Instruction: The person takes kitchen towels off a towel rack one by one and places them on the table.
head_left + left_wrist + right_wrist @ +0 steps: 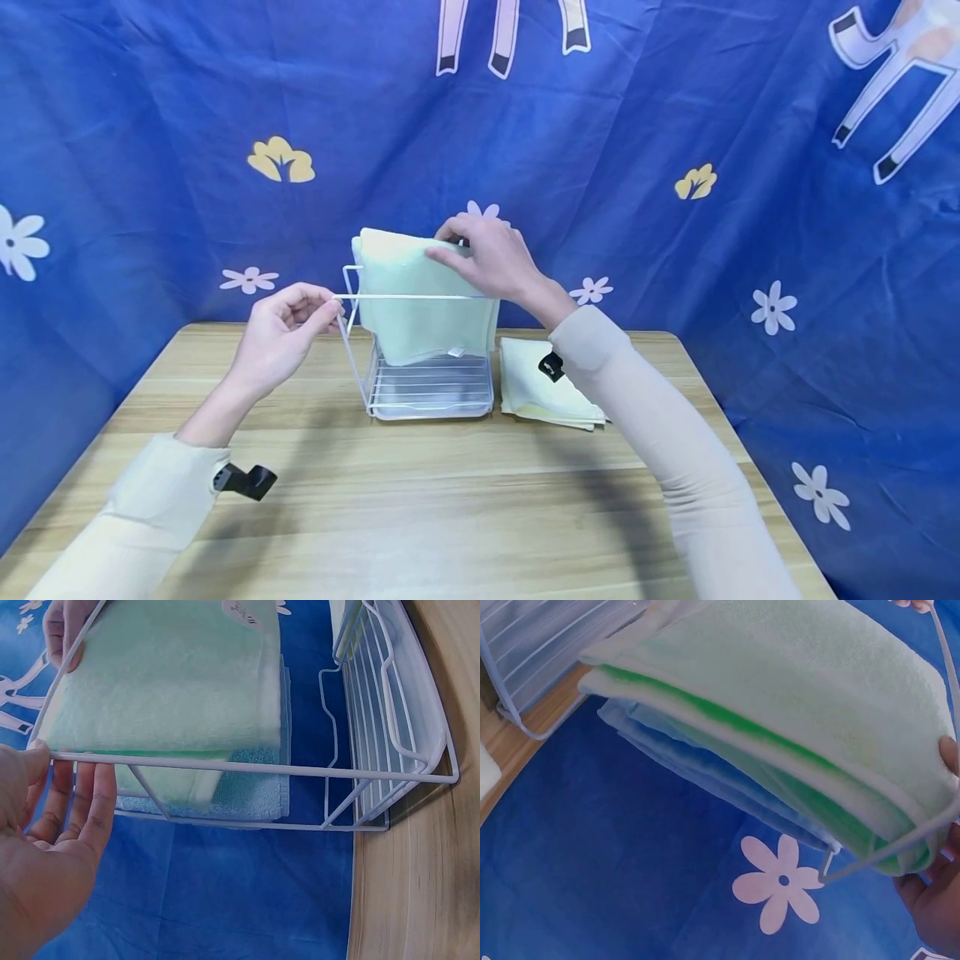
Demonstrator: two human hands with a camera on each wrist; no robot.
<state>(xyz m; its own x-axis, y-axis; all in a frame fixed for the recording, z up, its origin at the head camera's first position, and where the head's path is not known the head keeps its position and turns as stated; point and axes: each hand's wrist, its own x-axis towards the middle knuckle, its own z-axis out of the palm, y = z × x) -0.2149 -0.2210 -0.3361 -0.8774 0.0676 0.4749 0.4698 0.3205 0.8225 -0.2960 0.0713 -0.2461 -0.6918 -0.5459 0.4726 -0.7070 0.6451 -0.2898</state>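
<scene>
A white wire rack (pixel 412 297) stands at the back of the table, with a wire shelf over a pale tray (pixel 433 410) at its base. My left hand (pixel 281 337) grips its upper left front corner between thumb and fingers. Pale green folded towels (pixel 420 321) hang in the upper part of the rack, behind the front bar. With thumb and fingers my right hand (pixel 491 254) pinches the top edge of the front green towel near its right end. Behind it, a blue towel (pixel 251 784) shows in the left wrist view.
Right of the rack lies a pale folded cloth stack (pixel 547 383), partly covered by my right forearm. The wooden table (pixel 375 517) extends in front. A blue patterned curtain (pixel 337 100) hangs behind it and at both sides.
</scene>
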